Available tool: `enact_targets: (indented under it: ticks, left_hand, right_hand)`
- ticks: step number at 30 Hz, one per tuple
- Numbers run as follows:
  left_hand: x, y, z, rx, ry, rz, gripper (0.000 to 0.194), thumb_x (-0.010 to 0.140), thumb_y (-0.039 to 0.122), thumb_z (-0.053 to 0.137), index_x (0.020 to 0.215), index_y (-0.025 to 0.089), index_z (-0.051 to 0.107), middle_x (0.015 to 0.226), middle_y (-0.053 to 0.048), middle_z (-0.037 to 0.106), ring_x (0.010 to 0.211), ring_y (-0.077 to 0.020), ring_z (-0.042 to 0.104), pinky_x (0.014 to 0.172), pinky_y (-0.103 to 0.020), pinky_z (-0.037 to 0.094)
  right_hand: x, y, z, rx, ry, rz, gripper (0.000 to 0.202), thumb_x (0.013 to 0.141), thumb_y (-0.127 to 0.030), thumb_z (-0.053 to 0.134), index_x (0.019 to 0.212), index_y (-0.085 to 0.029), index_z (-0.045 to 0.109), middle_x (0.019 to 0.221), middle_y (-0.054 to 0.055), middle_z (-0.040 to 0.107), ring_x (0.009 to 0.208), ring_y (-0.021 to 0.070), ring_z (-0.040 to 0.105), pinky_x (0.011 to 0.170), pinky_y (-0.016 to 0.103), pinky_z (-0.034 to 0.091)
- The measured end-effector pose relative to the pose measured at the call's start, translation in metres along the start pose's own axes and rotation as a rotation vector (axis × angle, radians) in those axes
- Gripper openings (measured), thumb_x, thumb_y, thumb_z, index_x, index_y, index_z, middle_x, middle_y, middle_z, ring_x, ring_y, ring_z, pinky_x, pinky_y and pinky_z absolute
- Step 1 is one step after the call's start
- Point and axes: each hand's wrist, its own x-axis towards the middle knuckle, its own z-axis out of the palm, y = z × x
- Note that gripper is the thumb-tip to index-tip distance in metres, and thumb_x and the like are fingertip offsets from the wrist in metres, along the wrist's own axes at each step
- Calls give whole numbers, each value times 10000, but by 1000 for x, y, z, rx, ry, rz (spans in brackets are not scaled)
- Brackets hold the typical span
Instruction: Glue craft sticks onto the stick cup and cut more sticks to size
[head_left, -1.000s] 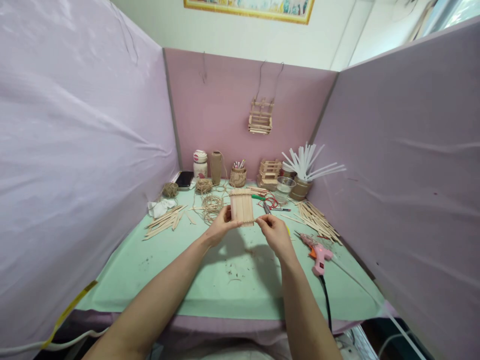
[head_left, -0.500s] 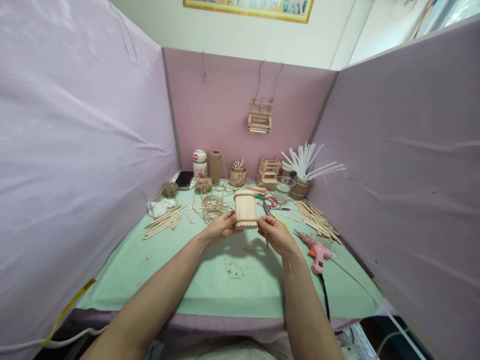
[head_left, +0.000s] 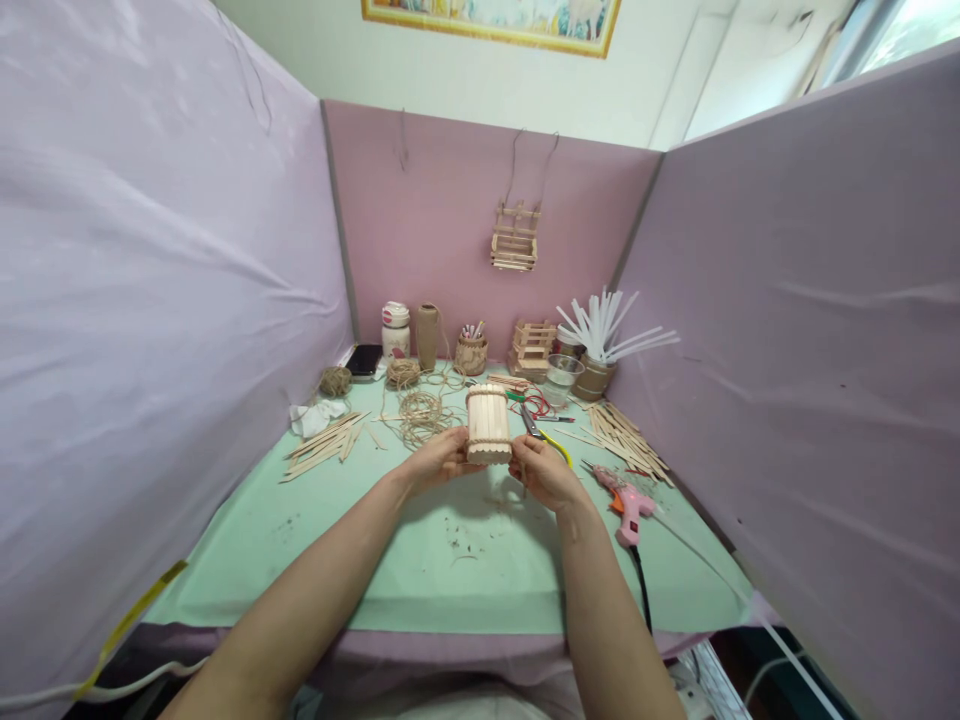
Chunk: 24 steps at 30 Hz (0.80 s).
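Observation:
A small craft-stick holder (head_left: 488,418) is raised over the table, its pale upright sticks side by side and a twine band (head_left: 489,443) running round it near the bottom. Another band of twine circles it near the top. My left hand (head_left: 444,455) grips its left side, fingers partly behind and under it. At the lower right corner, my right hand (head_left: 546,470) is closed in a pinch on what looks like the twine's end; a short strand hangs below the fingers. Yellow-handled scissors (head_left: 556,447) lie just beyond the right hand.
A pink glue gun (head_left: 631,510) with a black cord lies at the right. Loose sticks are piled left (head_left: 324,447) and right (head_left: 626,440). Behind are tangled twine (head_left: 424,417), a clear bowl (head_left: 563,378), a pot of white glue sticks (head_left: 595,377) and a bottle (head_left: 396,332).
The holder has tilted slightly, showing more of its scalloped lower edge. Both hands keep their hold, and the right has shifted slightly left. The whole view has shifted a little.

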Motion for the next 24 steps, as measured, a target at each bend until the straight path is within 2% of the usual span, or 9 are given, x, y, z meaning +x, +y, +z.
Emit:
enact_targets:
  ticks: [4,8,13,18,21,24]
  left_hand:
    - [-1,3,1,-17,5,-34,528,753,518,670,1102,130,585,1101,-172,669,984,-253,649,936,-427,470]
    - [-2,3,0,10,-16,-8,563,713,411,748,1173,169,531,1206,-150,618,990,-235,640,901,-419,487]
    - [-3,-1,-2,59,-65,28,729,636,468,788,1243,168,518,1307,-179,550,1118,-300,574,881,-411,487]
    - [-6,1,3,60,-67,16,820,595,502,802,1279,159,506,1317,-204,542,1129,-331,566,846,-420,502]
    - [-6,3,5,46,-54,16,800,573,490,818,1239,147,537,1283,-201,567,1117,-328,574,858,-424,498]
    - [-3,3,6,9,-54,62,690,586,449,825,1148,132,581,1223,-187,608,1113,-296,580,911,-397,475]
  right_hand:
    - [2,2,-2,56,-46,35,378,576,-490,829,674,-200,607,604,-24,570,532,110,479,561,250,396]
    - [4,4,-5,89,-98,58,349,575,-474,840,716,-218,649,677,2,631,610,140,543,624,274,429]
    - [7,10,-5,98,-138,77,295,590,-410,845,751,-235,669,728,8,665,661,159,578,669,295,443]
    - [8,12,-2,76,-141,71,268,595,-377,841,747,-237,670,750,8,674,689,162,589,690,301,448]
    - [8,11,-1,55,-122,45,284,601,-417,828,751,-244,661,761,18,681,714,184,600,682,316,453]
    - [8,10,-2,31,-89,11,305,619,-468,803,755,-244,648,759,30,685,733,206,610,662,327,453]
